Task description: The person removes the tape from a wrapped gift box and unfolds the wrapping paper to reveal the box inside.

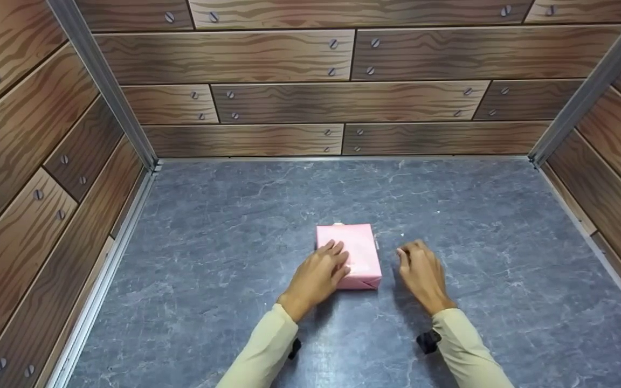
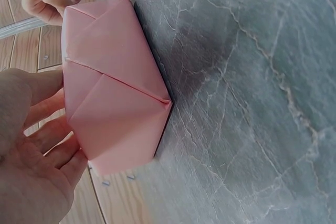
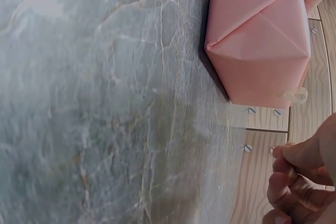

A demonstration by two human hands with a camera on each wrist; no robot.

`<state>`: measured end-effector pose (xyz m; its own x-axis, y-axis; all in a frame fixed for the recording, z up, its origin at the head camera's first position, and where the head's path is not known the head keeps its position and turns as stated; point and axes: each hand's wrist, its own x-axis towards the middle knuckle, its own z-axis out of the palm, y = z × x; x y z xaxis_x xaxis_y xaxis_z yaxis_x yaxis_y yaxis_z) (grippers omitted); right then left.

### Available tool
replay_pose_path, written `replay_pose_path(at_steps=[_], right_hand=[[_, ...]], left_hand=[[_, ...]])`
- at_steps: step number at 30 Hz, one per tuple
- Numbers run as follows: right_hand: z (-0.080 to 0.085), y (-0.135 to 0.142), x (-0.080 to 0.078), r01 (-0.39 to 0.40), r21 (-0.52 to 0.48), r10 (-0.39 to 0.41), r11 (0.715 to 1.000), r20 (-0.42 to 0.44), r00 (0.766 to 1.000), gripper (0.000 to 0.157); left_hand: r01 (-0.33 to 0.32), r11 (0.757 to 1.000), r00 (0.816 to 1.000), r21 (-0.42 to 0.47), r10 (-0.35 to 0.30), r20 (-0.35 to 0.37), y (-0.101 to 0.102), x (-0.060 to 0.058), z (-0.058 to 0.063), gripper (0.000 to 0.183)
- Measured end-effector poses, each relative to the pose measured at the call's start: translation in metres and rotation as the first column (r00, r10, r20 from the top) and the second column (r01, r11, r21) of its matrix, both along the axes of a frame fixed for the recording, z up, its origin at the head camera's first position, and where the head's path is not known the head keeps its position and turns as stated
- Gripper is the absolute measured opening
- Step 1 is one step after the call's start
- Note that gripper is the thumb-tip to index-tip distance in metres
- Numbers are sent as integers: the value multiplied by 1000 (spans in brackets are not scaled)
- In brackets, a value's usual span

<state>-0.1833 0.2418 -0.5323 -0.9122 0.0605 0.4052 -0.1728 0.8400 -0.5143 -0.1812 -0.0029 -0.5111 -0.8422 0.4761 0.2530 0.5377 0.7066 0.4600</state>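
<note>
A box wrapped in pink paper [image 1: 358, 250] lies flat on the grey floor, its folded end flap [image 2: 107, 72] facing the person. My left hand [image 1: 318, 272] rests on the left part of its top, fingers spread and fairly straight. To the right of the box, a short gap away, my right hand [image 1: 422, 272] hovers with thumb and fingertips drawn together. Nothing shows between those fingers in the right wrist view. A small curl of clear tape [image 3: 299, 95] sticks up from the box's right edge. Another pale bit [image 1: 338, 223] peeks out at its far edge.
Wood-plank-patterned walls [image 1: 278, 102] enclose the marbled grey surface [image 1: 224, 215] at the back and both sides. Metal strips [image 1: 107, 269] run along the wall edges. Dark wrist devices [image 1: 428, 341] sit below both sleeves.
</note>
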Motion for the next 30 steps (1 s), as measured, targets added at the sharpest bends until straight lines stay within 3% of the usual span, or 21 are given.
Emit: replay_pose_path(at_steps=[13, 24, 30], right_hand=[[11, -9, 6, -89, -59, 83, 994, -94, 992, 17], [22, -33, 16, -271, -55, 270, 961, -31, 962, 12], [24, -41, 19, -348, 23, 349, 937, -5, 937, 14]], left_hand=[[2, 1000, 999, -22, -3, -45, -1, 0, -5, 35], [-20, 998, 991, -55, 12, -134, 4, 3, -7, 32], [-35, 998, 980, -57, 23, -200, 6, 3, -8, 31]])
